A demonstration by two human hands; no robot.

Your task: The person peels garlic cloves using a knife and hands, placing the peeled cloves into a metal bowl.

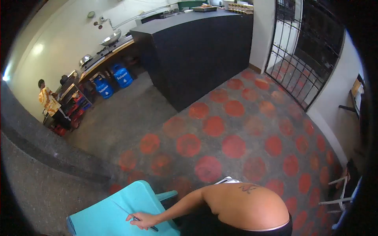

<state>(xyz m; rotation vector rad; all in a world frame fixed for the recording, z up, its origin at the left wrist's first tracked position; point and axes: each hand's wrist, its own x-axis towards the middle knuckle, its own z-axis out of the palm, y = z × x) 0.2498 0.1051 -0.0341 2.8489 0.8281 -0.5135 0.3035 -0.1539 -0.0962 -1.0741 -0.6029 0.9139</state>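
Observation:
My right hand (143,221) is closed around the dark handle of a knife (121,206). The knife's thin blade points up and to the left, over a turquoise plastic table or stool (136,194) at the bottom of the view. I cannot tell whether the blade touches that surface. My bare right arm (185,206) reaches across from the right, with a tattoo near the shoulder. My left hand does not show.
Behind stands a large black counter (201,59). Two blue gas cylinders (122,76) sit under a stove bench at the left, near a person in a patterned shirt (49,103). A black barred gate (303,55) is at the right. Part of a white object (228,180) shows beyond my arm.

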